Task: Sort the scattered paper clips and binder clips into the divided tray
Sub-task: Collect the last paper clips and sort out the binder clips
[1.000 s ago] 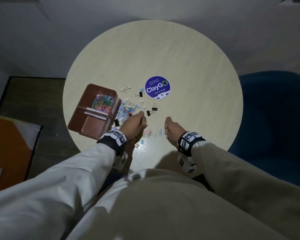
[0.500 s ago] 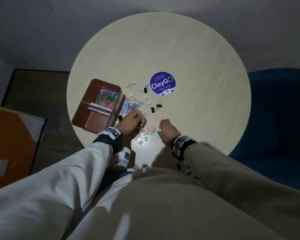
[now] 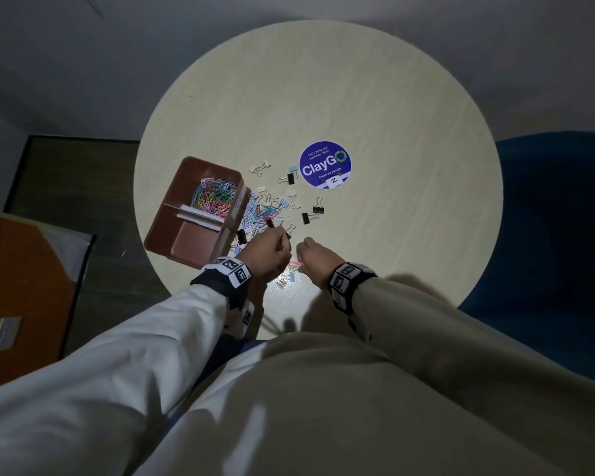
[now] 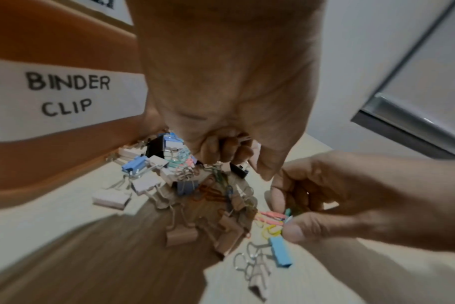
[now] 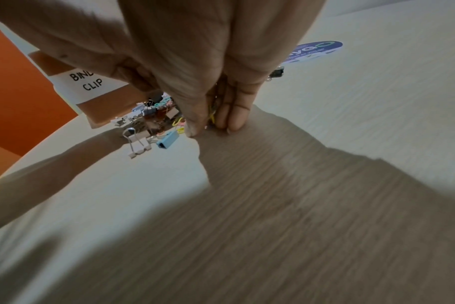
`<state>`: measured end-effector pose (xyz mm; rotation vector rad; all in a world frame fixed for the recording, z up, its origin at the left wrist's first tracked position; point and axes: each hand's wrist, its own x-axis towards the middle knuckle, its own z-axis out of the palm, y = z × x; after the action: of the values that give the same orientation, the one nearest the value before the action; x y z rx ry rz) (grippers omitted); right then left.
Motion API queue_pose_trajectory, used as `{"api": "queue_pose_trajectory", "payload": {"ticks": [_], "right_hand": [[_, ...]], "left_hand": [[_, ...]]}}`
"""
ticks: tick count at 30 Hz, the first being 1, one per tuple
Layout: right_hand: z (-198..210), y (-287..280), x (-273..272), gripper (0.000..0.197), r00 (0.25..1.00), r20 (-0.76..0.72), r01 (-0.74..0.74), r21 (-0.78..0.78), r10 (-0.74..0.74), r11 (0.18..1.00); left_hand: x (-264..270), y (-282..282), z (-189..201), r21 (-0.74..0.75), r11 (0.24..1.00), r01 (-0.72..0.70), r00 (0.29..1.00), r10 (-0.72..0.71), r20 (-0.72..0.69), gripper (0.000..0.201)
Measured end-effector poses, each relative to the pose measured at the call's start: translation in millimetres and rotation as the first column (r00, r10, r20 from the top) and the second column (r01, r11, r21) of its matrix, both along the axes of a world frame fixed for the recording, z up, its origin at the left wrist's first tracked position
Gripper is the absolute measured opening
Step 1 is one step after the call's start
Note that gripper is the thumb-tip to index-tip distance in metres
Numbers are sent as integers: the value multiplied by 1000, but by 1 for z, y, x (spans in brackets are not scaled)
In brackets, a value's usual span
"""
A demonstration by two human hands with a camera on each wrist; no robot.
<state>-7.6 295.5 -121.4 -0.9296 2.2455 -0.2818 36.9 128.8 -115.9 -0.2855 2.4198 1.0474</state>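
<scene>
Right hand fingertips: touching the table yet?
Touching. In the right wrist view the right hand has its fingertips pressed onto the table, no gap visible, pinching paper clips.

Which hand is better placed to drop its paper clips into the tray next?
Left. The left hand already holds clips and sits right beside the tray; the right hand is farther out, fingers down, pinching paper clips on the table.

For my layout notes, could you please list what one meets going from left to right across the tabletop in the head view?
Brown divided tray → left hand → right hand → purple ClayGo sticker. The loose clips lie scattered between the tray and the sticker, overlapping the hands, so I leave them out.
</scene>
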Motion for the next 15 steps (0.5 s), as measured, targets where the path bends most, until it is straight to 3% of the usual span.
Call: {"api": "queue_pose_trajectory", "payload": {"ticks": [5,9,12,15], "right_hand": [[4,1,-3,29,1000,15,-14,28,14,1000],[13,7,-10,7,992,101,74,-19,-72,997],[18,18,-16,4,953,207,243,-84,-222,966],[23,27,-19,11,815,367,528,-150,-448,836]], "left_hand": [[5,9,-6,-225,940,257,960,-274,-49,33],[7,11,-10,-327,880,344,920,-386,-70,19],[9,11,-11,-302,890,343,917,-386,-96,8],[10,9,-7,-107,975,195,969,-208,-130,13]]}}
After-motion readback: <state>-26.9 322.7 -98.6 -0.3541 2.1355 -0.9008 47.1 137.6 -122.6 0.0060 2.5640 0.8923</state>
